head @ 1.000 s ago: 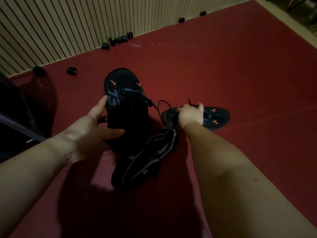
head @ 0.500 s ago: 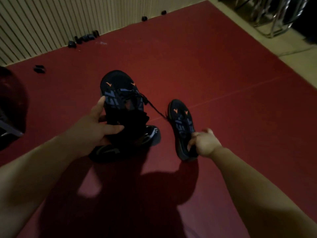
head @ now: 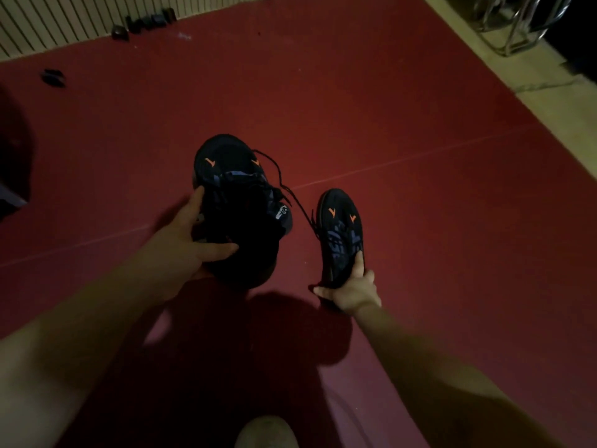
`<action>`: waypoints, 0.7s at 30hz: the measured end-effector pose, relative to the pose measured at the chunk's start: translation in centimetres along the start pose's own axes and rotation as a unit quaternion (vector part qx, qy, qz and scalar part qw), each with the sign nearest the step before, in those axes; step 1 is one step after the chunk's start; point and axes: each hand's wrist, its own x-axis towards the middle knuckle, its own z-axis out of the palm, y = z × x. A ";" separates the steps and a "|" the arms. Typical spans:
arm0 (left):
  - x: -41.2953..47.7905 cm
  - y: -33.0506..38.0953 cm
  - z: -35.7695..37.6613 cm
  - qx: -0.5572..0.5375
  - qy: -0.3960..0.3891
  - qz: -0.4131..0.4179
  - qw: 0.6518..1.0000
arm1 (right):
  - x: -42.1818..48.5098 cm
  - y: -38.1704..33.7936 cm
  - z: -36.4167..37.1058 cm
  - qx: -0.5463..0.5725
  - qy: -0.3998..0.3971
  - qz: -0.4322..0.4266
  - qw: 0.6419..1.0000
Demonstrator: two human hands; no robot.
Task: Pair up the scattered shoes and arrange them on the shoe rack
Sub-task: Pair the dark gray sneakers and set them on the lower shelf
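Note:
I hold two matching dark sneakers with orange marks and blue pattern above the red floor. My left hand [head: 193, 240] grips the left sneaker [head: 232, 189] by its heel side, toe pointing away, its black lace dangling to the right. Beneath it a second dark shape shows at the heel; I cannot tell if it is another shoe. My right hand [head: 352, 286] grips the heel of the right sneaker [head: 342, 231], toe also pointing away. A metal rack [head: 517, 24] stands at the top right, partly cut off by the frame.
Red mat floor [head: 387, 124] spreads all around, with a pale strip of floor [head: 484, 69] along its right edge. Several small dark objects [head: 145, 24] lie by the slatted wall [head: 64, 17] at the top left. A pale foot [head: 265, 431] shows at the bottom.
Both hands have lifted their sneakers off the floor. The right sneaker was turned from sideways to toe-forward. The grey-patterned shoe on the floor is out of sight. My view has swung toward the rack.

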 end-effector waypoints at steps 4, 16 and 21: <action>-0.6 -1.1 -1.5 0.037 0.000 0.018 0.999 | 0.2 -0.1 1.1 -0.005 0.059 -0.014 0.998; -4.3 0.0 -5.0 0.095 0.034 0.084 0.991 | -3.5 -7.0 -1.9 0.109 0.109 -0.211 0.965; -7.0 1.0 -7.9 0.109 0.053 0.085 0.989 | -7.7 -12.1 -1.7 0.125 0.051 -0.322 0.937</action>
